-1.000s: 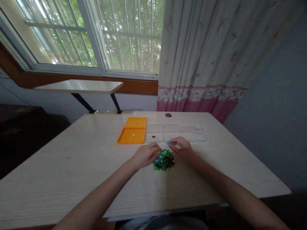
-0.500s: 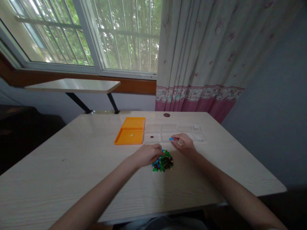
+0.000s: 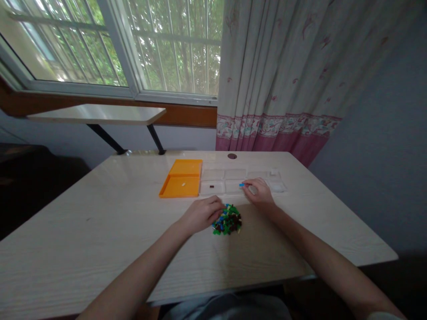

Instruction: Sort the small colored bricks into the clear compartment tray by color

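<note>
My right hand [image 3: 260,194] pinches a small blue toy brick [image 3: 241,185] above the near row of a clear box. A heap of small green, brown, blue and cream bricks [image 3: 228,221] lies on the table below it. At the heap's left edge is my left hand [image 3: 204,214], its fingers closed together; whether a piece is between them is hidden. One dark brown brick [image 3: 211,186] rests in a clear compartment [image 3: 218,192]. In the open orange box [image 3: 173,192] to the left sits a single cream brick [image 3: 183,184].
More clear boxes [image 3: 235,173] line up behind and to the right, some holding whitish pieces that I cannot make out. A dark round cable hole [image 3: 232,156] marks the table's back. At the back left stands a raised shelf [image 3: 100,114] on black legs.
My right hand has carried the blue brick slightly right over the clear box. My left hand has drawn back a little from the heap. The whole view has shifted slightly.
</note>
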`<action>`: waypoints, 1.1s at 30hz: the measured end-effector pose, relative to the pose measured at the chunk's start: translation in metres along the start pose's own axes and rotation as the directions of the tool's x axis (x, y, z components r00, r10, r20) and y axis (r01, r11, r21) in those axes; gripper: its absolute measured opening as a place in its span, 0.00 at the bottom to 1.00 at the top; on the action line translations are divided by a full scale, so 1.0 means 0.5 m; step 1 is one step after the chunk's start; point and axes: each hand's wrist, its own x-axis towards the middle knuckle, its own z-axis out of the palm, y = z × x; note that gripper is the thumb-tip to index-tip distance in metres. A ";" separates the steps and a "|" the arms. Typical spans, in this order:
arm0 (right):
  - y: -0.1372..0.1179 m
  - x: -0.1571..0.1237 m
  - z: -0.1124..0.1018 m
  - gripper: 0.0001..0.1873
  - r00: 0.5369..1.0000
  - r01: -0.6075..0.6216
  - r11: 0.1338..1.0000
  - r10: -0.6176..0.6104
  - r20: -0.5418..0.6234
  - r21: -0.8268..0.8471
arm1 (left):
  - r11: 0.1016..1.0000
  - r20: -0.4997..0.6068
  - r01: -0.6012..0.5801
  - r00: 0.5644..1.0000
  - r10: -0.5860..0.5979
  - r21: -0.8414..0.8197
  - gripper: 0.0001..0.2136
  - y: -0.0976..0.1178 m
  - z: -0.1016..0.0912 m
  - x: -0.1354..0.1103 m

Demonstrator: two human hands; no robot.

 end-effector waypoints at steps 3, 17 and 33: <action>0.014 -0.001 0.007 0.09 0.999 -0.047 0.997 0.046 -0.014 -0.063 | 0.997 -0.038 0.032 0.999 -0.034 -0.067 0.10 0.001 0.000 -0.001; -0.079 -0.034 0.007 0.10 0.942 0.280 0.960 -0.279 0.186 0.020 | 0.682 -0.087 0.288 0.884 -0.459 -0.672 0.09 0.017 0.033 0.019; -0.057 -0.021 -0.007 0.07 0.978 0.206 0.978 -0.207 0.011 0.043 | 0.917 -0.083 0.315 0.935 -0.344 -0.244 0.09 -0.010 -0.006 0.004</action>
